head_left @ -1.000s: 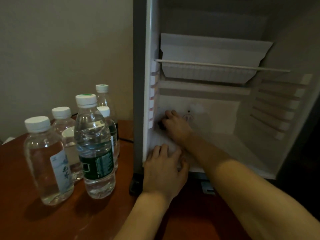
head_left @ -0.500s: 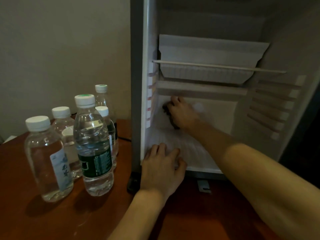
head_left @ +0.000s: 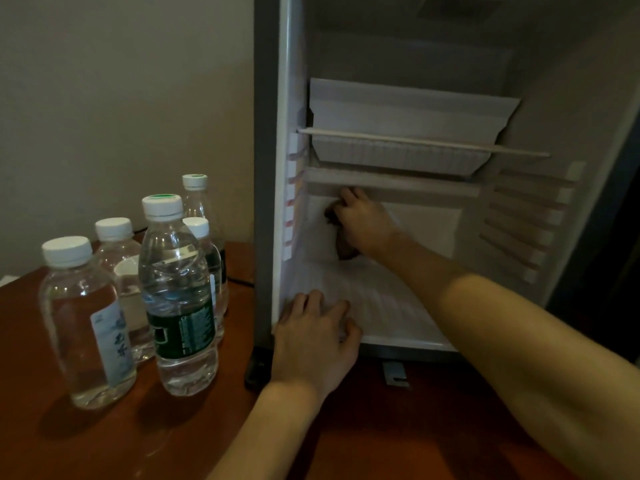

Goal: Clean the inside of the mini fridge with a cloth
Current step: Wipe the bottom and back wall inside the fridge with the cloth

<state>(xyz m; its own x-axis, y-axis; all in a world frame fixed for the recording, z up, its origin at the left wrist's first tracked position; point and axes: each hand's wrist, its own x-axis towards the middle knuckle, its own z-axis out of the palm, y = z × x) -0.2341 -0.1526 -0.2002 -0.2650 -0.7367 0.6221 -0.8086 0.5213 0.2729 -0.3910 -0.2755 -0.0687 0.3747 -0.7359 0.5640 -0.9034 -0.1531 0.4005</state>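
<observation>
Right hand [head_left: 363, 225]: gripping a dark cloth [head_left: 341, 245], pressing it against the mini fridge [head_left: 398, 299] back wall, 12 o'clock of the left hand.
Left hand [head_left: 313, 336]: lying flat, fingers straight, on the floor's front-left corner.
Water bottles [head_left: 178, 292]: standing at 9 o'clock.

The mini fridge [head_left: 398, 299] was white inside with a grey frame. The cloth [head_left: 341, 244] was dark brown. The surface [head_left: 86, 445] was reddish-brown wood. The clear bottles [head_left: 176, 296] had white caps; one wore a dark green label.
</observation>
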